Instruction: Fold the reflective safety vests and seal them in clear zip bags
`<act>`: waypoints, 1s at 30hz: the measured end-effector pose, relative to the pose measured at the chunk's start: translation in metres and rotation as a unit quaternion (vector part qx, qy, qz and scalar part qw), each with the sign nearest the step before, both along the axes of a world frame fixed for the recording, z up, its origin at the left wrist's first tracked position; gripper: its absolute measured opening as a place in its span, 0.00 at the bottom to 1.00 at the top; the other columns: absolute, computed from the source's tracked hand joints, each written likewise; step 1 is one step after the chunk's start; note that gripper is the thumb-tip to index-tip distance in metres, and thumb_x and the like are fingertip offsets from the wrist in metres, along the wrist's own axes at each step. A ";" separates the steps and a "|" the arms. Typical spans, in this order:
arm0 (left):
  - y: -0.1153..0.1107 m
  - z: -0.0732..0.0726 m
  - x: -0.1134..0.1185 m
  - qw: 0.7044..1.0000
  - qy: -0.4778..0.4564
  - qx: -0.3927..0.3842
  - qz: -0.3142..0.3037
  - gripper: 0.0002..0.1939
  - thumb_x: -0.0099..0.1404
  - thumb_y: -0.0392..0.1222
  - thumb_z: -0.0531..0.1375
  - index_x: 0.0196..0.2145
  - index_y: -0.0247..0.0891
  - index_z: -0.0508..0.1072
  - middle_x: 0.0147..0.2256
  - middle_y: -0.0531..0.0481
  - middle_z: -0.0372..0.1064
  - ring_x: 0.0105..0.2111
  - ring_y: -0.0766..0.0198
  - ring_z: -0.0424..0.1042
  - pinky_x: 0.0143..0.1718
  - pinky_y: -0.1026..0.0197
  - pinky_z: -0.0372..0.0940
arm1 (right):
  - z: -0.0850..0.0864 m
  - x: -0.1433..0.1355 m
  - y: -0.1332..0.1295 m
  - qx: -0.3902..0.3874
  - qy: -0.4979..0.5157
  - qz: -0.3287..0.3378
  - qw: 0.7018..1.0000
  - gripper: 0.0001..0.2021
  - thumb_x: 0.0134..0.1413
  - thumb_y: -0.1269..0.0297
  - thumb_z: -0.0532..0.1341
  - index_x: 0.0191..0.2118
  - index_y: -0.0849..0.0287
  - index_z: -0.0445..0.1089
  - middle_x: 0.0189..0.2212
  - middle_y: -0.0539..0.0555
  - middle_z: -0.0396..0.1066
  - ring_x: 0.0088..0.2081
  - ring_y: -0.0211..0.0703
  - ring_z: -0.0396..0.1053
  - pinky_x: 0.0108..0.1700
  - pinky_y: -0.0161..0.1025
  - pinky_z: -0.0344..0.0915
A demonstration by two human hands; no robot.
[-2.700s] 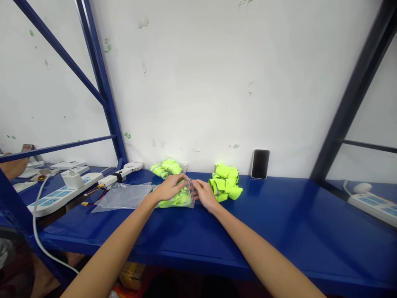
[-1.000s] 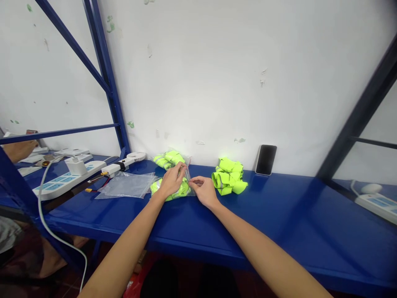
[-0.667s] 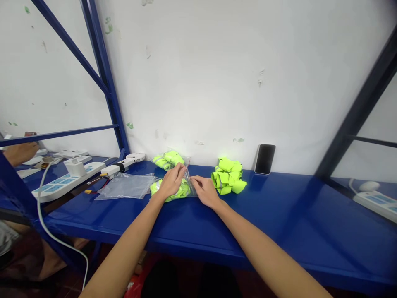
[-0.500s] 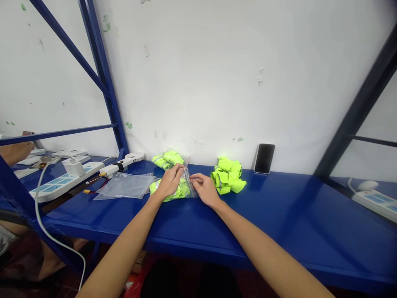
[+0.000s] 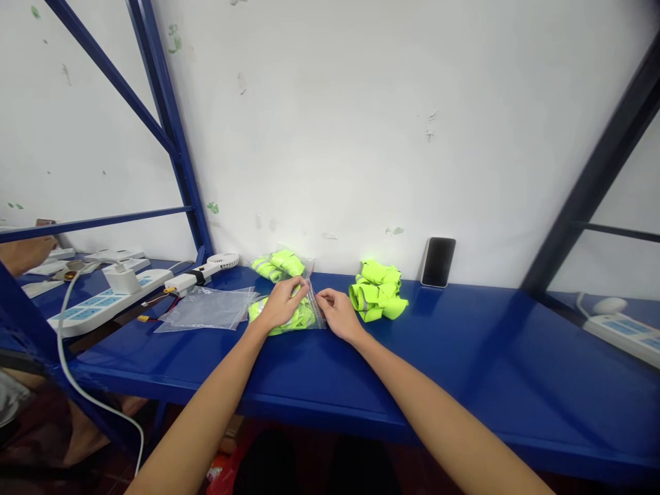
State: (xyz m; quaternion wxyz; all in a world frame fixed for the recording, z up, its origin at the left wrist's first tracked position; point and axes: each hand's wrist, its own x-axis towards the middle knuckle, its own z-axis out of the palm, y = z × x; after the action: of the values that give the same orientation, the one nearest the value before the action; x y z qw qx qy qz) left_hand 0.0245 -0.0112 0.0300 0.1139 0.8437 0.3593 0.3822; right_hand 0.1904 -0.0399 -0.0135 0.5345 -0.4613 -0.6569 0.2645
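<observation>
A clear zip bag [image 5: 319, 319] lies on the blue table, with folded neon-yellow reflective fabric [image 5: 304, 317] inside. My left hand [image 5: 281, 304] rests over the bag, its fingers closed on the upper part of the open-end edge. At the same edge, my right hand [image 5: 338, 315] pinches the zip strip between thumb and fingers. Behind the left hand sits another clear bag with neon-yellow fabric [image 5: 287, 262]. Loose rolled neon-yellow fabric pieces [image 5: 379, 291] with grey stripes lie to the right of my right hand.
Flat clear plastic bags [image 5: 206, 311] lie to the left, near a white handheld fan [image 5: 223, 261] and thin wires. A white power strip [image 5: 93, 308] with a plugged charger is farther left. A phone [image 5: 438, 262] leans on the wall. Another person's hand [image 5: 25, 256] shows at far left.
My left fingers have shifted slightly along the bag's edge, and my right hand has moved slightly along it too. The view has drifted a little; the other things stay put.
</observation>
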 end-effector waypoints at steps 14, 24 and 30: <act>0.004 -0.005 0.001 1.000 -0.002 0.007 0.019 0.15 0.68 0.48 0.48 0.32 0.38 0.68 0.34 0.49 0.72 0.34 0.60 0.69 0.37 0.61 0.60 | 0.004 -0.002 -0.003 -0.017 -0.003 -0.009 1.000 0.13 0.50 0.58 0.62 0.33 0.61 0.78 0.30 0.56 0.78 0.31 0.46 0.73 0.37 0.38 0.66; 0.001 -0.008 0.006 0.990 0.074 0.049 0.111 0.13 0.69 0.48 0.46 0.35 0.41 0.66 0.33 0.47 0.72 0.33 0.57 0.71 0.35 0.59 0.59 | 0.002 0.000 -0.001 -0.052 -0.013 -0.009 0.999 0.13 0.47 0.57 0.63 0.32 0.62 0.78 0.27 0.55 0.78 0.28 0.44 0.72 0.30 0.36 0.63; 0.000 -0.003 0.008 0.977 0.131 0.086 0.148 0.12 0.70 0.46 0.45 0.37 0.41 0.65 0.35 0.46 0.73 0.35 0.56 0.72 0.30 0.61 0.55 | 0.003 -0.003 0.001 -0.019 -0.025 -0.019 0.999 0.11 0.50 0.60 0.62 0.33 0.61 0.78 0.29 0.55 0.78 0.29 0.45 0.73 0.33 0.37 0.65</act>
State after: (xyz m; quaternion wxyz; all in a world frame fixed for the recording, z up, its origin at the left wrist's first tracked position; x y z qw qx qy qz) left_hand 0.0330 -0.0117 0.0272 -0.0647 0.8309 0.4577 0.3099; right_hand 0.1878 -0.0386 -0.0103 0.5140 -0.4901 -0.6563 0.2549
